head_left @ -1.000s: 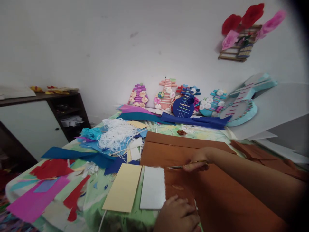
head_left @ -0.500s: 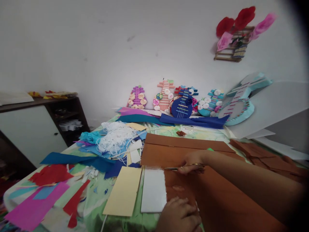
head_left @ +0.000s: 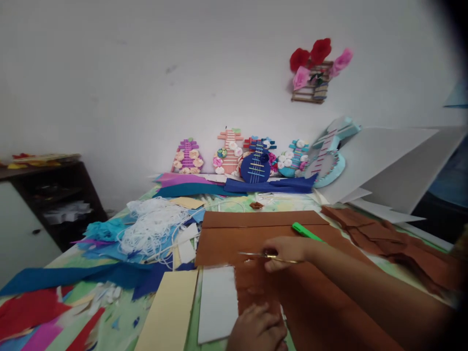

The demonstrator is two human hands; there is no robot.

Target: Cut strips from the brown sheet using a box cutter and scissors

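Note:
My right hand is closed on a pair of scissors, whose blades point left over the large brown sheet. Below it, my left hand rests with bent fingers on a brown strip beside a white board. Whether its fingers grip the strip is hard to tell. Left of the board lies a cream card. Just above my right hand, a green marker lies on the brown sheet.
White string is heaped at the left among blue paper and red scraps. Paper instruments, one dark blue, lean on the wall behind. Folded brown paper and white sheets stand at the right.
The view has turned right, so things sit further left. The scissors have come off the white board's top edge and are over the brown sheet; the green marker shows more fully.

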